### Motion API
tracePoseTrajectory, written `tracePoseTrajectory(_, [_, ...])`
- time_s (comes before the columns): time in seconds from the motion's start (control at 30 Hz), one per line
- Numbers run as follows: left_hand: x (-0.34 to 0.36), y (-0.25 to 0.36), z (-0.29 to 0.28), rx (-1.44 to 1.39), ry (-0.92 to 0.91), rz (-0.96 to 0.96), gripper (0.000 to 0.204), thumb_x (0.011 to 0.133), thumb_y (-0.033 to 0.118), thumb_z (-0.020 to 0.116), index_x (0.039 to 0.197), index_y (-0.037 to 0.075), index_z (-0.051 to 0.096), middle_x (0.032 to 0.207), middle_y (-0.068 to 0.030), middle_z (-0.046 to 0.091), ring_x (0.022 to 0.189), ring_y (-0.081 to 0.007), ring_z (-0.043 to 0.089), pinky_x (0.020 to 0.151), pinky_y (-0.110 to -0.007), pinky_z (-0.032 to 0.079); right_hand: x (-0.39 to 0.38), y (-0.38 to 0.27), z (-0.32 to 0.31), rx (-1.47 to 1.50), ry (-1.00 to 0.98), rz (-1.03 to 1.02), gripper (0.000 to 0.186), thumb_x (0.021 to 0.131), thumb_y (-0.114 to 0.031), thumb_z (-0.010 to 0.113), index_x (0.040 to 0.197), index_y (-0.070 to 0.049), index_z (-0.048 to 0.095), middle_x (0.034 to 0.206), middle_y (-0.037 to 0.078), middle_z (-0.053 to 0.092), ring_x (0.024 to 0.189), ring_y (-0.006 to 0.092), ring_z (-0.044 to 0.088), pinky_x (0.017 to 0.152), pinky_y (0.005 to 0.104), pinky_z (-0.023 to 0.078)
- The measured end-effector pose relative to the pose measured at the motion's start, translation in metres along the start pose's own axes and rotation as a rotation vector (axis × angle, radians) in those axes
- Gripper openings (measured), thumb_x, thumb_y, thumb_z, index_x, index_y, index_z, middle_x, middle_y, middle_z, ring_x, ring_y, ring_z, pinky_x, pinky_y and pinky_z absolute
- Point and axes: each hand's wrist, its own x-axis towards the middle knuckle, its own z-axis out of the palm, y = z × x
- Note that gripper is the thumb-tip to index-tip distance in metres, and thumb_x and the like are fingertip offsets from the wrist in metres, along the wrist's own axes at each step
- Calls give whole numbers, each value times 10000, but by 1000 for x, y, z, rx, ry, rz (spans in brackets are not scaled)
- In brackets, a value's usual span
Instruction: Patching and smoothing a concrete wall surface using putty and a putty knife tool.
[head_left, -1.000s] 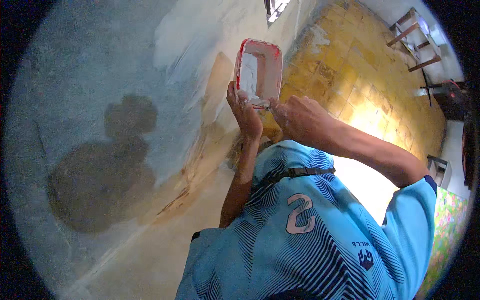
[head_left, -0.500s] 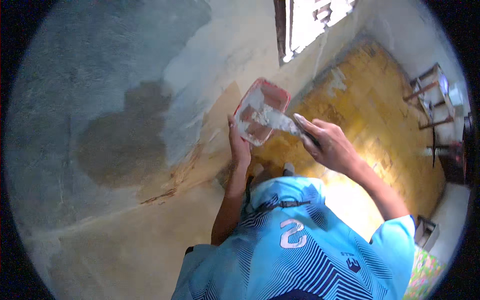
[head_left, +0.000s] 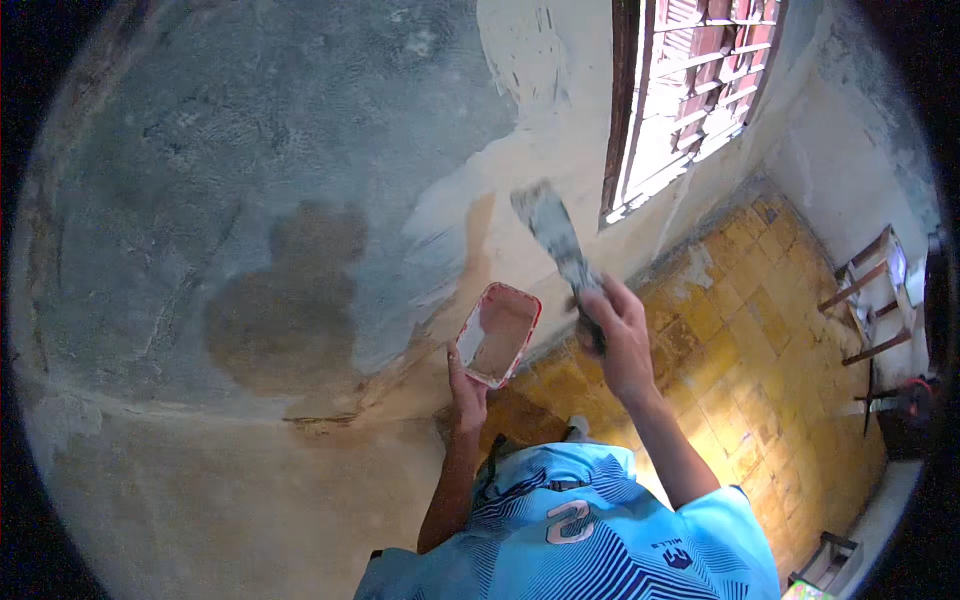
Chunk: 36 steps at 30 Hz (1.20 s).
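A: What's the biggest thing around those grips?

B: The patchy grey-and-cream wall [head_left: 300,130], filling the view left of and beyond both hands. Then the yellow tiled floor [head_left: 740,370], below the right-hand grip and stretching off to its right.

A: Next down?

B: A barred window [head_left: 690,110], beyond the right grip and rightward of it (glaring white in places).

A: And the tub?

B: The red-rimmed rectangular tub [head_left: 512,325] is in the left hand [head_left: 467,398], which is spread against its near left corner. I can't tell how the fingers sit underneath.

A: The right hand [head_left: 624,338]?

B: Curled snugly round the dark handle of a putty knife [head_left: 555,240]. The smeared blade points away from that grip, forward and left, apart from the tub.
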Motion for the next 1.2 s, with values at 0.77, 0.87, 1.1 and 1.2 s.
tracePoseTrajectory(0.77, [-43,119,-173,62,-109,-19,617,964,515,439,1405,87,387,1416,-115,444,1253,-358,472,934,-561,484,105,22,235,-504,611,-948,395,843,-47,602,1187,110,489,856,236,523,772,369,539,698,438,429])
tracePoseTrajectory(0.87, [-33,120,-187,71,54,-127,623,962,515,440,1422,101,365,1422,-112,434,1253,-366,469,924,-585,490,99,34,241,-474,566,-902,402,841,-48,609,1192,105,486,867,240,524,803,370,548,729,435,435])
tracePoseTrajectory(1.1, [-20,122,-186,93,-123,-47,637,959,525,426,1451,135,320,1447,-105,402,1275,-370,447,947,-589,478,57,49,258,-534,505,-931,449,870,-69,612,1260,92,462,884,219,526,717,315,571,647,401,479])
tracePoseTrajectory(1.2, [-33,135,-158,33,-100,-98,598,969,517,411,1441,154,354,1453,-101,398,1310,-344,415,976,-567,456,45,35,234,-195,531,-762,411,868,-95,579,1213,112,489,905,240,559,830,354,600,756,444,472])
